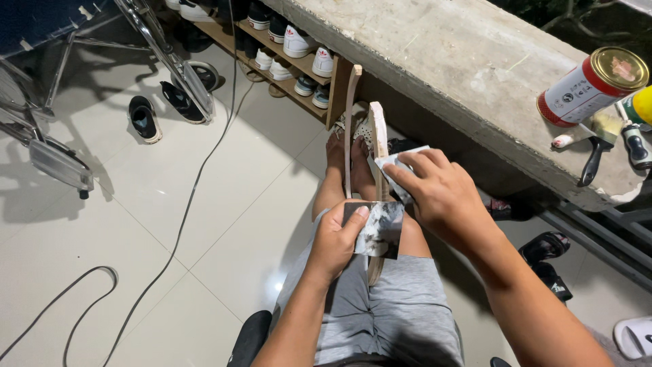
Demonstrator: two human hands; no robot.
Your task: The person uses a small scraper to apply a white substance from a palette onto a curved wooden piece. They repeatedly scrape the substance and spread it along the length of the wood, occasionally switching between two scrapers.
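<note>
Fingers (415, 165) of right hand (445, 200) pinch folded sandpaper (397, 163) against edge of wooden piece (377, 132) (pressed for rubbing, likely). Left hand (336, 238) clamps piece's lower end with dark rag (380, 228), steadying it over lap. Long axis runs away from body, tip toward shoe rack (285, 71).

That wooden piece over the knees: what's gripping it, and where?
The left hand grips the wooden piece near its lower end, through a grey sheet. The right hand presses another sheet against its upper edge.
</note>
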